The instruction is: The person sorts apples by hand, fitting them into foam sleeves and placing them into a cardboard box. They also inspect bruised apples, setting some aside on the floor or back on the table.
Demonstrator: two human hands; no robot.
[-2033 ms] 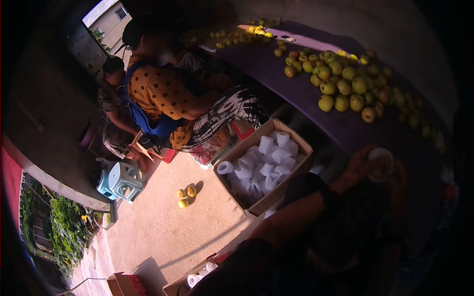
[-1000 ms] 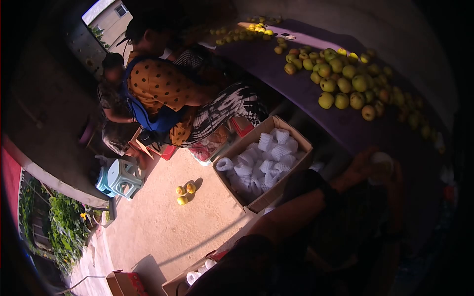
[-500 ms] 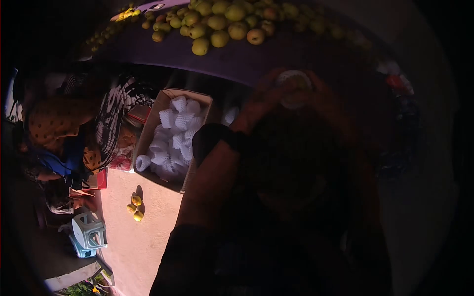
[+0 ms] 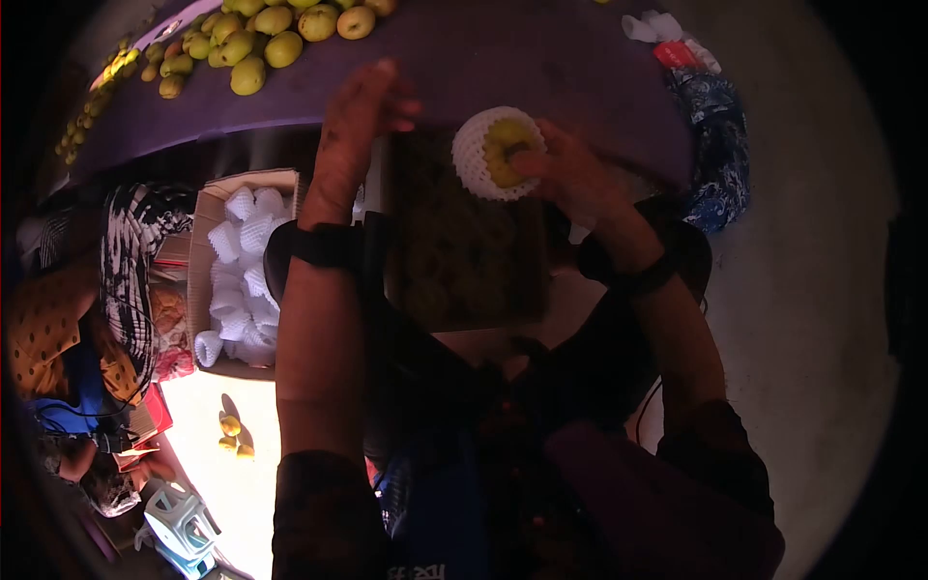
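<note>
My right hand (image 4: 575, 179) grips a yellow-green apple (image 4: 505, 145) partly wrapped in a white foam net (image 4: 471, 159). The thumb presses by the apple's dimple, and the net covers its left side and bottom. My left hand (image 4: 362, 111) is raised over the purple table edge, apart from the apple, fingers loosely stretched and holding nothing. Below and between my hands stands a dark box (image 4: 464, 242) with dim rounded shapes inside, hard to make out. A cardboard box (image 4: 200, 246) full of white foam nets (image 4: 253, 237) is beside my left forearm.
A pile of yellow-green apples (image 4: 246, 39) lies on the purple table (image 4: 454, 58). To the right hangs a blue patterned cloth or bag (image 4: 713, 145). Several loose fruits (image 4: 232, 435) lie on the sunlit floor near light-blue stools (image 4: 179, 527). Another person's patterned clothing (image 4: 58, 319) shows at left.
My hands were together around the netted apple; now the left has let go and moved left, while the right keeps hold. The view has turned right, and the box between my hands shows.
</note>
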